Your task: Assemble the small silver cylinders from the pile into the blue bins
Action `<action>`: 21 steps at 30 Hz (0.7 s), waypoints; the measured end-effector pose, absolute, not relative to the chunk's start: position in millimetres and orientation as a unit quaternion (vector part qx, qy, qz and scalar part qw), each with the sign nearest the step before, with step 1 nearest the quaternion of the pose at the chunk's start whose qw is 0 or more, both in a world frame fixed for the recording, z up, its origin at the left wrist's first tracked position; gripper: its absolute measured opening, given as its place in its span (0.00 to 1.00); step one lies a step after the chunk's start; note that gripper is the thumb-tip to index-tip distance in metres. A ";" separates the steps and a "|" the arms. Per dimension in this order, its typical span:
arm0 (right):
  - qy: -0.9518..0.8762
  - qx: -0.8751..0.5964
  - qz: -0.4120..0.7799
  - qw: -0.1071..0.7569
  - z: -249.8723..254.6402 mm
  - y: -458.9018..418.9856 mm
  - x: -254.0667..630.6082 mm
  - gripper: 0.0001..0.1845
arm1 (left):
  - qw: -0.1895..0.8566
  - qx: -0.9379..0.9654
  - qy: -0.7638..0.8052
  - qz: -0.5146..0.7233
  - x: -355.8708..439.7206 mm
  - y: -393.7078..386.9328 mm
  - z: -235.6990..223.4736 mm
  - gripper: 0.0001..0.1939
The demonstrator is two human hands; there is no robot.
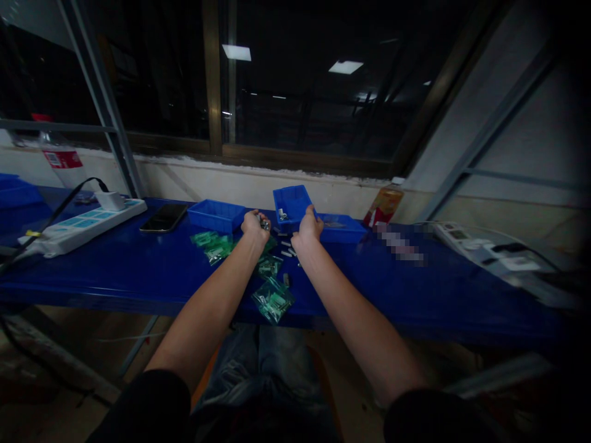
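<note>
My left hand (254, 225) is closed round a clump of small silvery metal parts (265, 224) just above the blue table (138, 271). My right hand (308, 227) grips the near rim of a tilted blue plastic bin (290, 203), which has a few metal parts inside. More small metal parts (285, 245) lie loose on the table between my hands. Small green-tinted plastic bags (272, 300) of parts lie near the table's front edge beneath my forearms.
A second blue bin (216, 215) sits left of my hands, a third (344, 229) to the right. A phone (163, 218) and a white power strip (80, 225) lie at the left. A red-orange packet (383, 208) and white devices (489, 252) sit at the right.
</note>
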State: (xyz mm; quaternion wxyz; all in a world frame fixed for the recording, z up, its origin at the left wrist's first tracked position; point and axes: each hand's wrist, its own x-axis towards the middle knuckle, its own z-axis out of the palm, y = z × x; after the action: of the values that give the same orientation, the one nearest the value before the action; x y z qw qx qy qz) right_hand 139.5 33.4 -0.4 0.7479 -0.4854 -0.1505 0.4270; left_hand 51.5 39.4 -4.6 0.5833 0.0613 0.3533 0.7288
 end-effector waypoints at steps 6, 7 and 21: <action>-0.147 -0.478 0.430 0.751 2.5 33.7 147.3 0.20 | 0.477 0.258 0.458 0.704 40.7 43.9 -14.2 0.03; -0.146 -0.479 0.428 0.753 2.3 34.6 148.4 0.20 | 0.402 0.364 0.507 0.669 37.8 44.6 -17.1 0.02; -0.154 -0.466 0.416 0.766 2.2 38.4 149.6 0.19 | 0.000 0.733 0.645 0.216 43.7 28.6 -24.9 0.16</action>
State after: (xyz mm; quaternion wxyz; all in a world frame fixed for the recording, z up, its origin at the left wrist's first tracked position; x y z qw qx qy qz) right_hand 149.6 38.4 2.2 0.7656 -0.4656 -0.1544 0.4163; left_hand 43.7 28.6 -24.9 0.0000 0.7330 0.6451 0.2158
